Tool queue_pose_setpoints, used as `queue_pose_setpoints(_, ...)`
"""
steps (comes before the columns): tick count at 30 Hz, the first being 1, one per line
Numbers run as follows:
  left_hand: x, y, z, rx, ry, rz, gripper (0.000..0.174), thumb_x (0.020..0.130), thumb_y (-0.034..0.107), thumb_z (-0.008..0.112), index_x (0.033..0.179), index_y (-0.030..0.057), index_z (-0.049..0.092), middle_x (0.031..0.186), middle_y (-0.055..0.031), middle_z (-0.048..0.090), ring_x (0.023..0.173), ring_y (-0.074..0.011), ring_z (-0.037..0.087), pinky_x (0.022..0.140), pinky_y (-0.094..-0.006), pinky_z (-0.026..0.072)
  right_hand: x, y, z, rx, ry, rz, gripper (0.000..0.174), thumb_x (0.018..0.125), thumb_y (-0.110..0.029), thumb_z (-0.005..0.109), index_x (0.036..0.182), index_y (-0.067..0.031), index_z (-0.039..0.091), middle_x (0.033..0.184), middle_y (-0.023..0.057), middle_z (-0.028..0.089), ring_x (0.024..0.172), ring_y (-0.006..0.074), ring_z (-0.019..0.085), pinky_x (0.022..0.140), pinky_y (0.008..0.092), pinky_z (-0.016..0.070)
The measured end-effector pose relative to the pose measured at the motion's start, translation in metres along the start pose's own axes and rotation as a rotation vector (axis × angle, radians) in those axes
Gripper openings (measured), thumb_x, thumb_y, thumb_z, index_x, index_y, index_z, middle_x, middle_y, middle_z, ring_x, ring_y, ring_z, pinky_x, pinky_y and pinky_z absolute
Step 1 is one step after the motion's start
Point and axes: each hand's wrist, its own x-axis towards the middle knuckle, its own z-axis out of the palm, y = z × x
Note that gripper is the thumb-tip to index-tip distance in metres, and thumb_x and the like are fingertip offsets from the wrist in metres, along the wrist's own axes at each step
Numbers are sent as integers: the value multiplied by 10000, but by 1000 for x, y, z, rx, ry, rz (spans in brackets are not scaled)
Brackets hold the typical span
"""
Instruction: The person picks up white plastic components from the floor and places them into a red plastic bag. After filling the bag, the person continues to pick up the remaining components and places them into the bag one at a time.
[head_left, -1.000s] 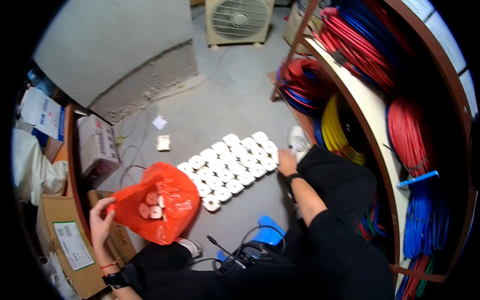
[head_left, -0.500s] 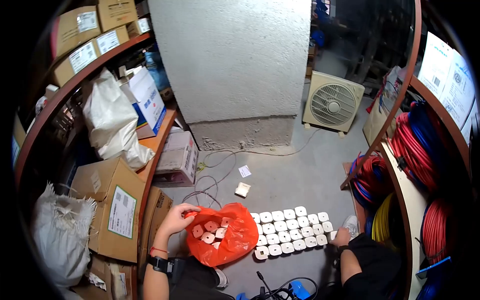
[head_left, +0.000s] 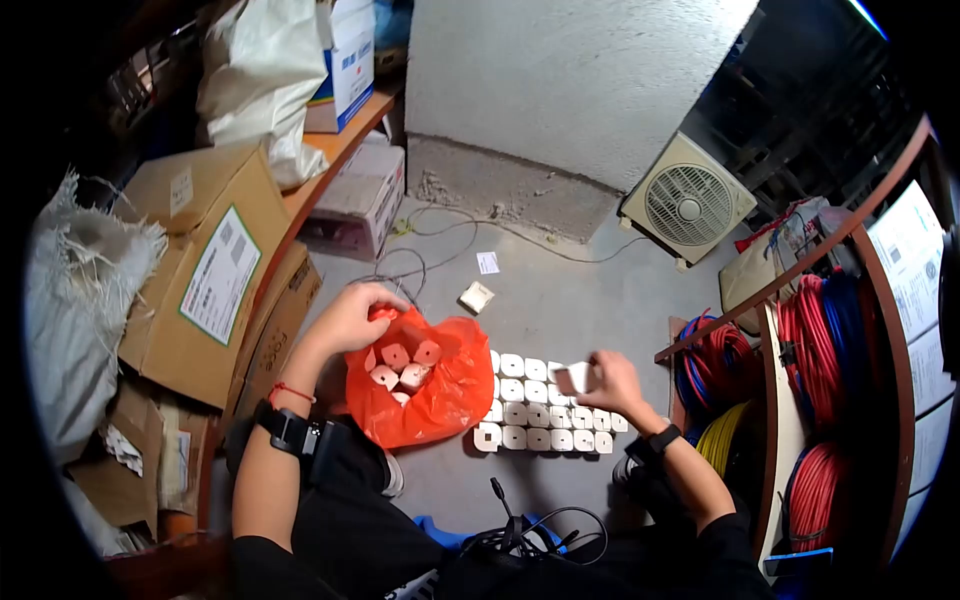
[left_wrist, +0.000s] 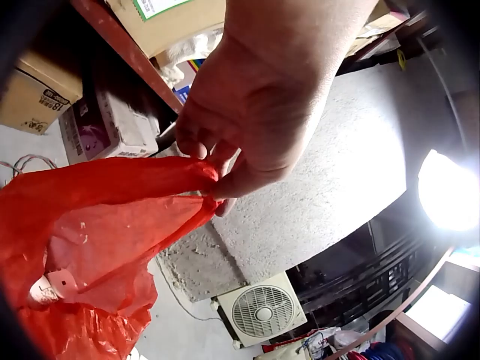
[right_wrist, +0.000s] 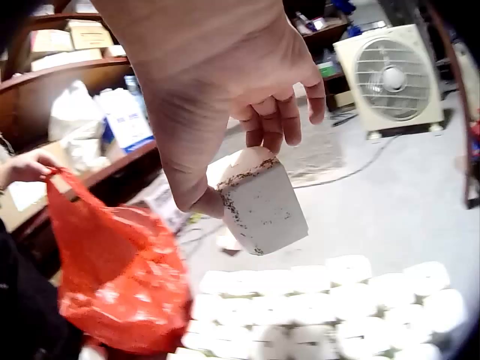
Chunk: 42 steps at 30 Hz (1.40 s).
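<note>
My left hand [head_left: 350,318] pinches the gathered rim of a red plastic bag [head_left: 430,412], holding its mouth open. Inside lie several white blocks [head_left: 396,355], tinted red by the plastic, some with a small hole in the face. In the left wrist view, the thumb and fingers of that hand [left_wrist: 259,105] close on the bag's edge. My right hand [head_left: 615,383] holds one white block between thumb and fingers, above the rows on the floor. Seen from the right wrist, this block [right_wrist: 266,210] has rounded corners and brown specks along an edge.
Rows of matching white blocks [head_left: 538,438] stand on the grey floor just right of the bag. A box fan [head_left: 690,205] is at the back right, cable coils [head_left: 725,360] on the right shelf, cartons [head_left: 215,265] at left. Black cables [head_left: 510,535] lie close before me.
My right hand has come up from the right end of the rows with a white block and moved left over them. The left hand keeps its hold on the bag. The head view has turned.
</note>
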Motion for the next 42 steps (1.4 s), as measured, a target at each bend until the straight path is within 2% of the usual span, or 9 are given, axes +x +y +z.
queue_pose_setpoints(9,3,0,2,69,50,32,237,699,-6,531,913,-5,634,901,-161,602,850,-297,577,765,-341,467,114,-196,101,41,-122,-667,591,520,-265,730,982,-6,469,902,127,516,859,293,508,741,384,450)
queue_pose_setpoints(13,6,3,4,91,103,25,242,720,-18,473,909,-13,624,916,-163,596,859,-322,570,773,-368,466,167,-217,155,324,-581,-220,500,696,-281,632,1123,-69,482,1118,131,531,1080,279,486,821,331,437)
queue_pose_setpoints(14,6,5,3,88,102,-1,243,722,-22,466,907,-11,623,924,-153,597,864,-321,570,773,-371,466,176,-200,201,555,-274,-407,435,749,-243,613,1146,-110,493,1166,123,524,1097,252,491,830,311,437)
queue_pose_setpoints(18,7,11,-4,95,100,-119,240,731,-22,471,917,-7,621,939,-133,597,867,-305,571,775,-364,462,202,-193,249,1115,-385,42,367,785,-198,594,1127,-98,505,1122,105,541,1058,223,506,844,296,430)
queue_pose_setpoints(21,11,7,-2,71,89,-134,229,736,-20,476,914,-10,618,946,-131,597,865,-305,570,774,-360,460,201,-200,202,1045,-369,-57,342,778,-150,600,1103,-91,509,1072,82,553,999,204,520,824,298,432)
queue_pose_setpoints(30,26,6,10,48,66,-103,225,728,-6,486,905,-6,626,916,-148,599,854,-306,579,779,-351,466,182,-146,298,682,-295,-342,302,687,-156,663,961,-83,559,934,80,589,861,234,557,729,337,453)
queue_pose_setpoints(33,35,3,12,46,59,-81,237,711,-10,486,901,-11,628,898,-148,600,841,-297,591,774,-340,469,166,-152,200,230,-644,-300,329,665,-179,675,959,-61,587,888,112,618,801,243,594,720,354,471)
queue_pose_setpoints(36,42,-1,12,105,56,-46,235,708,-17,486,892,-15,632,900,-160,608,830,-277,603,753,-322,475,123,-118,138,678,-648,-338,421,727,-236,674,1069,-17,563,972,104,626,904,202,591,790,329,468)
queue_pose_setpoints(42,48,0,18,134,62,-86,221,712,-2,515,893,-8,642,913,-166,629,869,-273,605,780,-325,466,22,36,100,790,-252,175,283,679,-209,694,878,-23,620,796,61,641,753,165,605,713,303,483)
